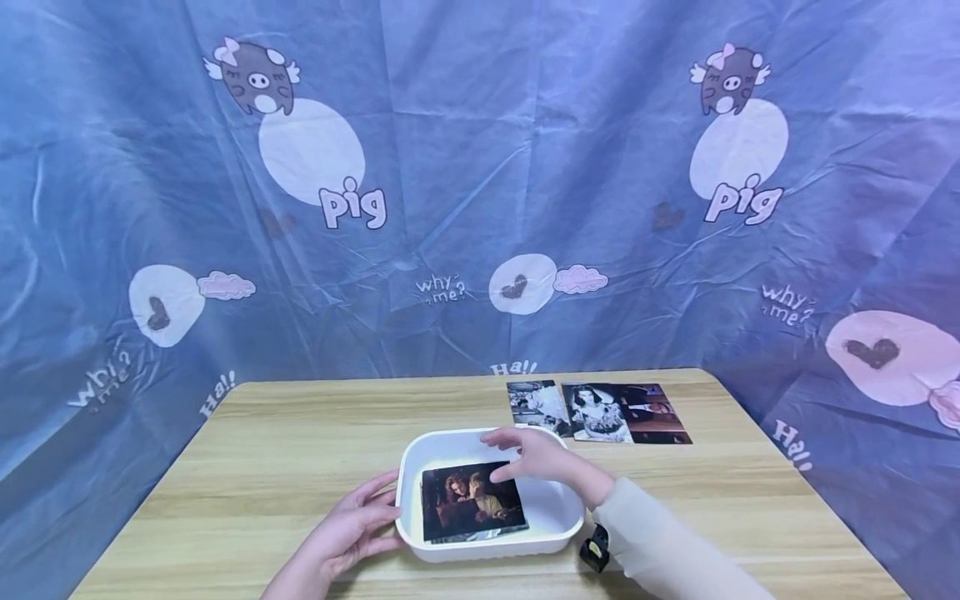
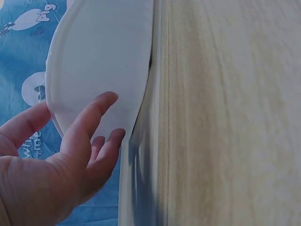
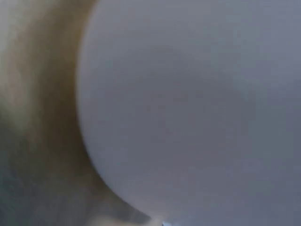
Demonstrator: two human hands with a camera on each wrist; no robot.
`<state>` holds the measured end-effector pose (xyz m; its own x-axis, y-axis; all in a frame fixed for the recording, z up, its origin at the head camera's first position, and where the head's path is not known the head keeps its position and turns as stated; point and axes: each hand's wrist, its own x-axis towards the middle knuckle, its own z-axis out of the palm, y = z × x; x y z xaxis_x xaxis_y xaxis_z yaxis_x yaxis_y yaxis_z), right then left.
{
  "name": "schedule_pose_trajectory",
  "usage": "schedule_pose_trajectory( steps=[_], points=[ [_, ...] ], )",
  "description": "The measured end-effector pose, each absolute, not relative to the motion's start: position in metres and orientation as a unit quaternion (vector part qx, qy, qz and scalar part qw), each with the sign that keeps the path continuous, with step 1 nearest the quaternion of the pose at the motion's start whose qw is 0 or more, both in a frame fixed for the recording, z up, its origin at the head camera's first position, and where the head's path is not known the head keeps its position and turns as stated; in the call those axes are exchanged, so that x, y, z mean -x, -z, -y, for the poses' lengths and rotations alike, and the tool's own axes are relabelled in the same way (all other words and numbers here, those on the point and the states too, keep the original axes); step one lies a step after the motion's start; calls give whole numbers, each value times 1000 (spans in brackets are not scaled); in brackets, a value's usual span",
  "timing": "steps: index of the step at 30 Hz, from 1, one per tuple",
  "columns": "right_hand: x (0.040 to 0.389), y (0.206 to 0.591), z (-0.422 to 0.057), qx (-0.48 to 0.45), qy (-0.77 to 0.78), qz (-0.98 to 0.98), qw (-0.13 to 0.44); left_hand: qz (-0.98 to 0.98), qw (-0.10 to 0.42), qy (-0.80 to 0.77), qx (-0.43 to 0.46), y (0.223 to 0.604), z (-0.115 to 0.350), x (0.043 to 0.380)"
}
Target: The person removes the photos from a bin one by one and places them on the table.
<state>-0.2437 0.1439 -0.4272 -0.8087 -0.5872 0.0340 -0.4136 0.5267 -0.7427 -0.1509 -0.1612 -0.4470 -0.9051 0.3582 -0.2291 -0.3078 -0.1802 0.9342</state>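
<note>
Photo (image 1: 453, 518) lies in a rounded white tub (image 1: 525, 547), lower centre; left hand (image 1: 347, 527), outstretched, touches its wall; right hand (image 1: 542, 457), fingers parted, is above.

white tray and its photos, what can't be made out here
Head view: lower photo, mostly covered by the top photo.
Head view: whether the right hand touches that photo; the hand itself hides any contact.
Left wrist view: part of the tray, past the top edge.
Right wrist view: fine tray detail, lost to blur.
</note>
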Motion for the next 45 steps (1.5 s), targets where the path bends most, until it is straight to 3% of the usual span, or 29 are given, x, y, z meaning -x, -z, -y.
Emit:
schedule_pose_trajectory(
  steps=[5,19,45],
  points=[
    [237,438,-137,314,339,-879,115,-607,214,-765,-21,447,161,151],
    [226,449,-124,341,192,-919,42,-611,211,-763,-20,447,162,150],
    [238,448,-131,291,396,-871,18,-610,213,-763,-26,449,162,150]
  ],
)
